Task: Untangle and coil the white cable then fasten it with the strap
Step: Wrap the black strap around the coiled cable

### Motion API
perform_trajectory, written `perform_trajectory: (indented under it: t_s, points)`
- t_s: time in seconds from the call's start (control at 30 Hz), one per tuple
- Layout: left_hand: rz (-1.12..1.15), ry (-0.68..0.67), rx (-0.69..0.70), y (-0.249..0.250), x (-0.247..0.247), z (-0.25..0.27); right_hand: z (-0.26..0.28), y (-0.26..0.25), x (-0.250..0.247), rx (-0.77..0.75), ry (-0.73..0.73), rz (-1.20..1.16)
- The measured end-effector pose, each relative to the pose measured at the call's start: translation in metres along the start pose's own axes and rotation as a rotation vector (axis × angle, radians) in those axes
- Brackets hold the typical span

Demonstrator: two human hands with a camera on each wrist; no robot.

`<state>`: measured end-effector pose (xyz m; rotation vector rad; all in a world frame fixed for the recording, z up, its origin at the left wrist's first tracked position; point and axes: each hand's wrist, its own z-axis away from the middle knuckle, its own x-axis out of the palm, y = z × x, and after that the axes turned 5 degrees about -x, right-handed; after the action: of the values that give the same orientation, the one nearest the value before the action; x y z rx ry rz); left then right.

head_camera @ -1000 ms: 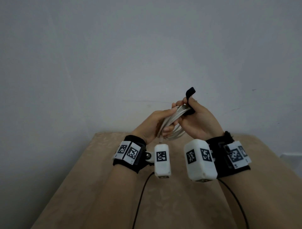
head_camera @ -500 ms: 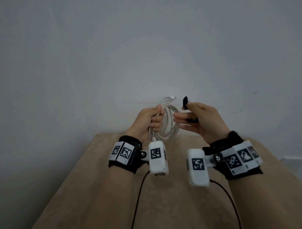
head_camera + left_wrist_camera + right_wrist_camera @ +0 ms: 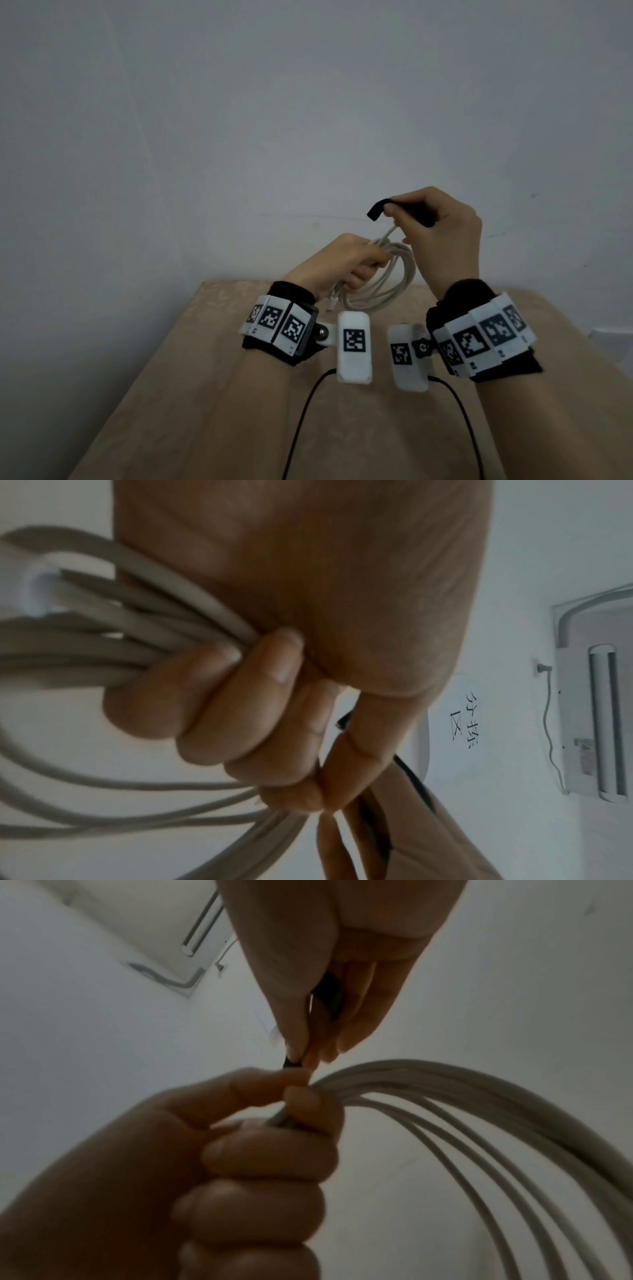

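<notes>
Much of the black fabric strap (image 3: 400, 212) was hidden inside the right hand (image 3: 442, 240); only its bent free end poked out to the left past the fingertips, and in the right wrist view it showed merely as a dark sliver (image 3: 330, 999) between thumb and fingers. Where the strap joined the cable could not be made out. The coiled white round cable (image 3: 383, 277) was partly covered by the left hand (image 3: 342, 263), whose curled fingers closed tightly round the gathered loops at the coil's left side.

The head view alone showed the coil hanging in the air between the two hands, above the far edge of the beige patterned table (image 3: 205, 394), with one white plug end (image 3: 331, 303) dangling near the left wrist. The left wrist view showed the strands (image 3: 120, 642) bunched under the curled fingers (image 3: 219, 696) and a blurred white connector at the left edge, cut off. The right wrist view showed the right thumb and fingers pinching the strap just above the left hand's knuckles (image 3: 260, 1150).

Compared with half a second earlier, the right hand had risen and drawn the strap up and leftward over the coil's top, and the coil had tilted flatter.
</notes>
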<state>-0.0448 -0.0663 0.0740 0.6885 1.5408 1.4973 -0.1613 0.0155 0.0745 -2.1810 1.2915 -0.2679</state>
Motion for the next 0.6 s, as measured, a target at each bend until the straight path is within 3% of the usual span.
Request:
perform_trajectory:
  t_s: [0.1, 0.23, 0.4, 0.6]
  points:
    - [-0.049, -0.032, 0.001, 0.001, -0.001, 0.001, 0.002, 0.005, 0.001, -0.063, -0.056, 0.180]
    - [-0.061, -0.079, 0.036, -0.002, -0.006, 0.002, 0.003, 0.005, -0.001, -0.080, -0.254, 0.447]
    - [-0.145, -0.054, 0.078, -0.005, -0.012, 0.005, -0.001, 0.006, -0.004, -0.114, -0.447, 0.430]
    - [-0.177, 0.008, 0.107, -0.005, -0.015, 0.006, -0.001, 0.006, -0.005, -0.032, -0.596, 0.375]
